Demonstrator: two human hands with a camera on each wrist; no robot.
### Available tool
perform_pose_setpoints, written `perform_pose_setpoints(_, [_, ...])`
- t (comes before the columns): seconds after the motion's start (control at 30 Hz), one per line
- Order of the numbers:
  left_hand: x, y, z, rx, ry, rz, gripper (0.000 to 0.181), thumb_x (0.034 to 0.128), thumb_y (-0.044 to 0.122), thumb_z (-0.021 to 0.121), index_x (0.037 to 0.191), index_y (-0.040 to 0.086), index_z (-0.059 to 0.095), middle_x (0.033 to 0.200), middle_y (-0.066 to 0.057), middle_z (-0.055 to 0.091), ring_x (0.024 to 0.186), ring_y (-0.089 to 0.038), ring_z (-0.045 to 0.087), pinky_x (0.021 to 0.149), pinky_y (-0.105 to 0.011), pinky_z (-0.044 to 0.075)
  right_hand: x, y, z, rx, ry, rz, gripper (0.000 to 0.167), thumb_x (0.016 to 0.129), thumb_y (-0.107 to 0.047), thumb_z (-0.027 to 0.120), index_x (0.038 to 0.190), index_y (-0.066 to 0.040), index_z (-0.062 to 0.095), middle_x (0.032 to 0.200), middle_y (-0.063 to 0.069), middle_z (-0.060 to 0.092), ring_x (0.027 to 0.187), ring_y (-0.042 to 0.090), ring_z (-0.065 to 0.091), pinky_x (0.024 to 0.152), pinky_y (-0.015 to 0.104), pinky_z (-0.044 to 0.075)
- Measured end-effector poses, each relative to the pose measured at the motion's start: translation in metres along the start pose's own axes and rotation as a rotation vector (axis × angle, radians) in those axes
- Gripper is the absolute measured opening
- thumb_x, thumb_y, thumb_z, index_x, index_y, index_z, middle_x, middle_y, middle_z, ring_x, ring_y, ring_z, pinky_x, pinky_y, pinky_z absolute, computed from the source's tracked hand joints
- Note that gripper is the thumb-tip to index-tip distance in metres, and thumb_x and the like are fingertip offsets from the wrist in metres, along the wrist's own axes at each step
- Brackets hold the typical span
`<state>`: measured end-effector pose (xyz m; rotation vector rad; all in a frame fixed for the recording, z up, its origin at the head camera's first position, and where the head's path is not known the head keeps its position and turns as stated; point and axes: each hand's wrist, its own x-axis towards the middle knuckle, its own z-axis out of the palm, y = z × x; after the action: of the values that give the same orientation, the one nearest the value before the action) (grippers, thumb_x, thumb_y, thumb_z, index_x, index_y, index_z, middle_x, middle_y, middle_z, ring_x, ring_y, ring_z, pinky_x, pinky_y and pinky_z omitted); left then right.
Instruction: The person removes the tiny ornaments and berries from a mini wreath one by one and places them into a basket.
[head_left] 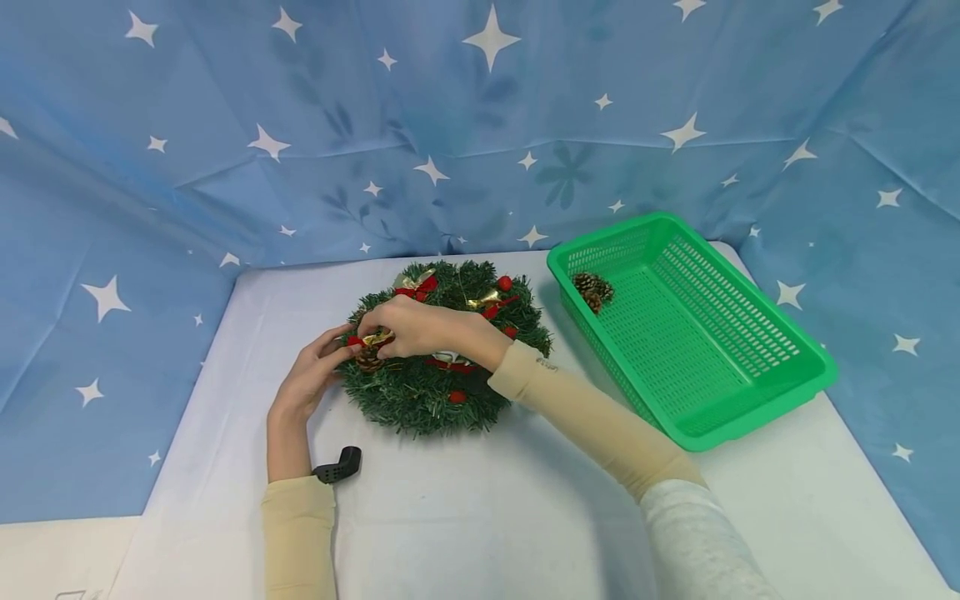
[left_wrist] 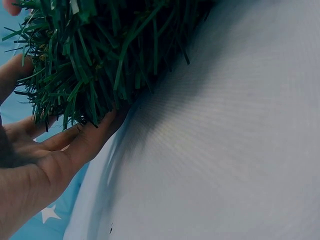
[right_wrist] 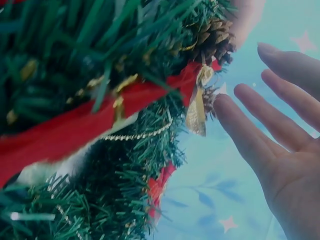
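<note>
Pinecone (head_left: pixel 367 360) with gold-and-red bow (head_left: pixel 378 337) sits at left edge of wreath (head_left: pixel 420 400), wreath on white surface (head_left: pixel 465 517). I judge step in hand as fixing this ornament; next move calls for steady left side while right seats it among bristles. Left hand (head_left: pixel 303 379) clamps wreath edge, fingers beneath. Right hand (head_left: pixel 420 325) has fingers apart, tips at bow; whether they touch, I cannot tell. Green basket (head_left: pixel 720 437) at right, spare pinecones (head_left: pixel 592 285) inside; blue star-patterned curtain (head_left: pixel 450 100) behind
</note>
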<state>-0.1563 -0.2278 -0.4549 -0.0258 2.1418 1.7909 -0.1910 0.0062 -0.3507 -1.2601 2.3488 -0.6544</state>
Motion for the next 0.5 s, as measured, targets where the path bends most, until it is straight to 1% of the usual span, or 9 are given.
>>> perform_pose_setpoints(0.13, [0.000,0.000,0.000,-0.003,-0.001,0.005,0.062,0.1092,0.030,0.052,0.163,0.009,0.029,0.146,-0.014,0.048,0.123,-0.015,0.049,0.089,-0.029,0.049,0.005,-0.002,0.003,-0.017,-0.022,-0.008,0.042,0.099,-0.011,0.070,0.139,-0.004,0.062,0.144,0.010,0.061,0.131,0.024,0.060,0.102,0.029,0.050])
perform_pose_setpoints(0.27, [0.000,0.000,0.000,-0.005,-0.003,0.005,0.061,0.1098,0.028,0.050,0.163,0.009,0.029,0.149,-0.018,0.045,0.127,-0.019,0.048,0.090,-0.029,0.049,0.009,-0.002,0.006,-0.031,-0.038,-0.012,0.040,0.100,-0.012,0.070,0.139,-0.006,0.063,0.140,0.009,0.064,0.121,0.021,0.064,0.094,0.028,0.051])
perform_pose_setpoints(0.37, [0.000,-0.001,0.000,-0.010,-0.007,0.002,0.060,0.1102,0.027,0.049,0.163,0.010,0.028,0.152,-0.020,0.043,0.131,-0.023,0.046,0.091,-0.028,0.049,0.012,-0.002,0.010,-0.045,-0.053,-0.009,0.039,0.100,-0.013,0.069,0.138,-0.007,0.064,0.136,0.008,0.065,0.116,0.019,0.064,0.091,0.027,0.051])
perform_pose_setpoints(0.5, [0.000,-0.001,0.001,-0.013,-0.010,-0.002,0.060,0.1103,0.027,0.049,0.164,0.011,0.027,0.156,-0.022,0.039,0.138,-0.030,0.042,0.095,-0.031,0.047,0.015,-0.003,0.013,-0.070,-0.079,0.013,0.038,0.100,-0.014,0.069,0.138,-0.008,0.064,0.138,0.007,0.064,0.120,0.019,0.063,0.094,0.026,0.051])
